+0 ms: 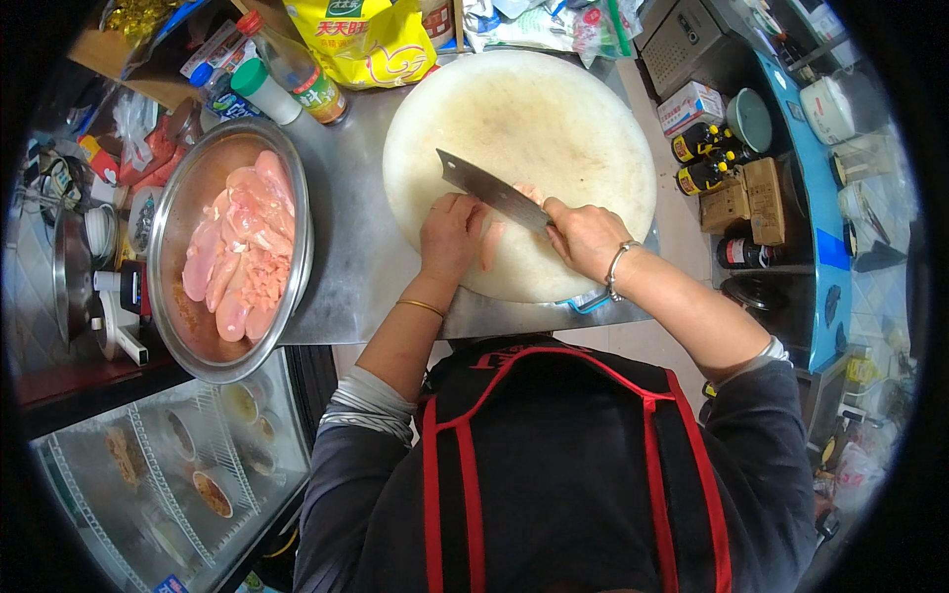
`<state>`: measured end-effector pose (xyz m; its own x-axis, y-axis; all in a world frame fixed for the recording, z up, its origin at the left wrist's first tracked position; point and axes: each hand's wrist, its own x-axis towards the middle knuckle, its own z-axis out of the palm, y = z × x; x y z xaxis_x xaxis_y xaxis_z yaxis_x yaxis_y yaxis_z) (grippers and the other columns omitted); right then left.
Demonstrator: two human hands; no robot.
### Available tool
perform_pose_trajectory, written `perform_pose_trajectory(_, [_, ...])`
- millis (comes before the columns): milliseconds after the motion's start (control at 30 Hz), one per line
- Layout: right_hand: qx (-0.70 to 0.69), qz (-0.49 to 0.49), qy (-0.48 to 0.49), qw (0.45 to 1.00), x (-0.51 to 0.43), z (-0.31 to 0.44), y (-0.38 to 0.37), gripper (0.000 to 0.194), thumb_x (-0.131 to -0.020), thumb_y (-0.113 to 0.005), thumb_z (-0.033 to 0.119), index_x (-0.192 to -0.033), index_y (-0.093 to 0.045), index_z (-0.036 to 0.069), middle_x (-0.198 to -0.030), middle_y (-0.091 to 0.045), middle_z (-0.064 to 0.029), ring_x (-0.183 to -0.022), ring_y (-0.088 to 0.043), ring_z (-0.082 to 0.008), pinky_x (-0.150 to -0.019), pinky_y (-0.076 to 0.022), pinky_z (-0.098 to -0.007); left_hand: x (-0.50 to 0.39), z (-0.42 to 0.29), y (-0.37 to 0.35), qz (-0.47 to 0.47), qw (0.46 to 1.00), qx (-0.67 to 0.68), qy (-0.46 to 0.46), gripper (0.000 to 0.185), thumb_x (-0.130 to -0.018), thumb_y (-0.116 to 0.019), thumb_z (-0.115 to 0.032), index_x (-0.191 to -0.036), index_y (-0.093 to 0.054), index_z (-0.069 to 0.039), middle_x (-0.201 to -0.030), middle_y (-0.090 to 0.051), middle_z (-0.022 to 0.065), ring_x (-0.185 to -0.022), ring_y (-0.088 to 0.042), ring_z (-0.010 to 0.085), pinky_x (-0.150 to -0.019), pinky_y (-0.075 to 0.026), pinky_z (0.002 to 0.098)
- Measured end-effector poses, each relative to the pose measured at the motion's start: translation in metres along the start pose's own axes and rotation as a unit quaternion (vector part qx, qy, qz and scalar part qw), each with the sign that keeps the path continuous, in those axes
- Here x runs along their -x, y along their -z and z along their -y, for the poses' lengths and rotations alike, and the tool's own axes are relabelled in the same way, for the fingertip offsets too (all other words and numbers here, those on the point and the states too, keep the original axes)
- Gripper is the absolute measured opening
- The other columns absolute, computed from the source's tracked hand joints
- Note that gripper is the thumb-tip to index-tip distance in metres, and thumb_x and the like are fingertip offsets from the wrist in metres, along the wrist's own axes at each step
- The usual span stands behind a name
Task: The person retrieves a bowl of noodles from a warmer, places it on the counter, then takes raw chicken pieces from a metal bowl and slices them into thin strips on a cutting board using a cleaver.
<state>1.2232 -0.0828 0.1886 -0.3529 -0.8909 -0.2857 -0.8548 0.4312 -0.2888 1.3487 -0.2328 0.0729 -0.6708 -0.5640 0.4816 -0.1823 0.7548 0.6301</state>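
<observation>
My right hand [589,239] grips the handle of a metal cleaver [495,194], its blade slanting up and left over a round white cutting board [571,118]. My left hand [454,228] rests on the board just below the blade, fingers curled at a piece of raw chicken [491,244]; whether they pinch it is hidden. More pale pink meat [528,193] lies behind the blade. To the left, a steel bowl [302,244] holds raw chicken breasts [248,204] and a heap of diced chicken [265,278].
Behind the bowl stand a red-capped bottle [319,93], a green-capped shaker [267,93] and a yellow seasoning bag [363,44]. Plastic bags [549,26] lie beyond the board. The metal table's [348,222] front edge is near my body. A glass-topped case [170,459] is at lower left.
</observation>
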Motion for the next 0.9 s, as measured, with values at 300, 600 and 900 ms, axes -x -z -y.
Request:
perform_pose_trajectory(300, [-0.04, -0.05, -0.014, 0.998, -0.058, 0.029, -0.021, 0.021, -0.087, -0.046, 0.019, -0.103, -0.05, 0.007, -0.079, -0.063, -0.02, -0.076, -0.061, -0.0382, -0.068, -0.0486, -0.0466, 0.001, 0.003, 0.003, 0.031, 0.999, 0.001, -0.035, 0.006, -0.076, -0.062, -0.008, -0.081, -0.062, -0.005, -0.083, -0.06, 0.0098, -0.076, -0.058, 0.0276, -0.065, -0.048, 0.036])
perform_pose_trajectory(600, [0.001, -0.023, 0.007, 1.0, -0.028, 0.005, -0.002, 0.032, -0.085, -0.047, 0.018, -0.116, -0.051, 0.01, -0.077, -0.064, -0.0196, -0.072, -0.062, -0.0376, -0.066, -0.0493, -0.046, -0.004, 0.004, -0.003, 0.013, 0.998, 0.041, 0.044, 0.004, -0.076, -0.063, -0.007, -0.079, -0.063, -0.005, -0.084, -0.061, 0.0097, -0.075, -0.059, 0.0272, -0.067, -0.049, 0.0349])
perform_pose_trajectory(900, [-0.062, -0.071, -0.007, 0.996, -0.066, 0.027, -0.022, 0.018, -0.085, -0.048, 0.019, -0.097, -0.051, 0.006, -0.079, -0.063, -0.0206, -0.075, -0.061, -0.0381, -0.068, -0.0493, -0.0463, -0.002, 0.0, -0.001, 0.001, 1.0, 0.012, -0.015, 0.007, -0.072, -0.065, -0.008, -0.078, -0.063, -0.005, -0.083, -0.061, 0.0105, -0.076, -0.059, 0.0292, -0.069, -0.048, 0.0362])
